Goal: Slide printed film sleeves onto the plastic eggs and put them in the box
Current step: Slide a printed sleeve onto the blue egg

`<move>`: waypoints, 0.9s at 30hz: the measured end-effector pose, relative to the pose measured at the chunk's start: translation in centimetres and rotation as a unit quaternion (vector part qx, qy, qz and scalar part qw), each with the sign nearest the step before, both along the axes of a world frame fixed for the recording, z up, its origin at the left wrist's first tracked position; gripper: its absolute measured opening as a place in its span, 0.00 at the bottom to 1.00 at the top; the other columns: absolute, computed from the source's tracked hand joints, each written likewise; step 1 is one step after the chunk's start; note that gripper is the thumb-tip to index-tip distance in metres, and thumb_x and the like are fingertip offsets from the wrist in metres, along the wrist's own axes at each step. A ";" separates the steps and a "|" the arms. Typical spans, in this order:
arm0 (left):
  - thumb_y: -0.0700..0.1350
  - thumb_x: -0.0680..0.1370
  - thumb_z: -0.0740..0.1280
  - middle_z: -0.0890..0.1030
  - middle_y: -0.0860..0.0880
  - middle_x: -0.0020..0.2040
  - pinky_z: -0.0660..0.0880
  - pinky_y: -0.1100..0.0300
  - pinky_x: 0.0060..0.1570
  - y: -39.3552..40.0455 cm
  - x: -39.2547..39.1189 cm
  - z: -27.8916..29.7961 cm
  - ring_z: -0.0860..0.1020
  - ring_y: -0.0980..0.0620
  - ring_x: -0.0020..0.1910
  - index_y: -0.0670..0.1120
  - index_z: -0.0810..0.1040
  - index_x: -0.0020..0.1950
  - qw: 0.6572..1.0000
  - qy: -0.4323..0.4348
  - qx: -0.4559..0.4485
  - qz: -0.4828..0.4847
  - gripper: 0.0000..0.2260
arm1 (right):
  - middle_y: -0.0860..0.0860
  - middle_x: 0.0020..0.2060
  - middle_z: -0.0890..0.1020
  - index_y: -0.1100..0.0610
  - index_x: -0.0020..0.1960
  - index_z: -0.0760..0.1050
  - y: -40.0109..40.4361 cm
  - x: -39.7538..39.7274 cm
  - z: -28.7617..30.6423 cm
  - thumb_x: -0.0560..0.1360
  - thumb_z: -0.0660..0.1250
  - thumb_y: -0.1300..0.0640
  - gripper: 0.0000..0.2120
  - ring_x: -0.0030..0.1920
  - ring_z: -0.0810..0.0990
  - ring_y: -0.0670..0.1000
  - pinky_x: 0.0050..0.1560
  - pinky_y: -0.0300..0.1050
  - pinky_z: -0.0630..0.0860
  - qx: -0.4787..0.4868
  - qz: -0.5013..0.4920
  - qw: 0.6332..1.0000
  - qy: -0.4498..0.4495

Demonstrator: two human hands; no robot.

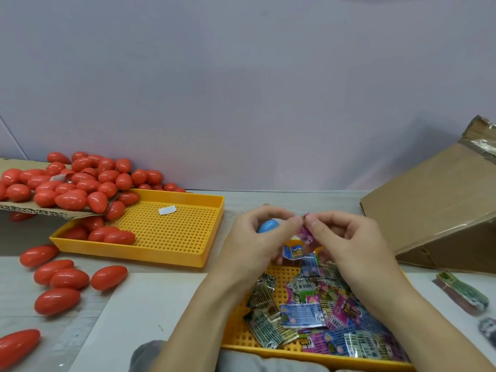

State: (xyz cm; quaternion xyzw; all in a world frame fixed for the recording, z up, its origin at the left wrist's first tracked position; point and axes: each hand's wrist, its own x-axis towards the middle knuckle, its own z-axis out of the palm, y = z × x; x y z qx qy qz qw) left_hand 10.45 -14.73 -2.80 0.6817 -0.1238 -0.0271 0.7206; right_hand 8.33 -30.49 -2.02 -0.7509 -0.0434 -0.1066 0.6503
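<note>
Your left hand [264, 232] cupped the blue egg [267, 226] while both hands pinched the pink sleeve [304, 232], apparently readying it for the egg.

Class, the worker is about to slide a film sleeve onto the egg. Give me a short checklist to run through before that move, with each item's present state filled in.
1. Egg in hand: the left hand has a grip on a blue egg. Ok.
2. Sleeve in hand: both hands pinch a pink sleeve, the right hand at its top edge. Ok.
3. Sleeve mouth opened wide enough for the egg: hidden by fingers. Cannot tell.
4. Egg tip lined up with the sleeve: egg sits left of it, not yet entering. Not ok.
5. More sleeves ready: the near yellow tray holds a pile. Ok.
6. Cardboard box within reach at right: its opening is not visible. Cannot tell.
</note>
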 end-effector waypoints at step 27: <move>0.53 0.76 0.69 0.76 0.57 0.30 0.72 0.62 0.32 -0.4 -0.5 0.5 0.73 0.59 0.28 0.49 0.84 0.45 0.996 -0.066 0.046 0.024 0.09 | 0.52 0.43 0.86 0.52 0.46 0.85 -0.2 0.6 -0.7 0.72 0.67 0.45 0.13 0.48 0.83 0.54 0.46 0.54 0.76 0.055 0.064 0.996 0.042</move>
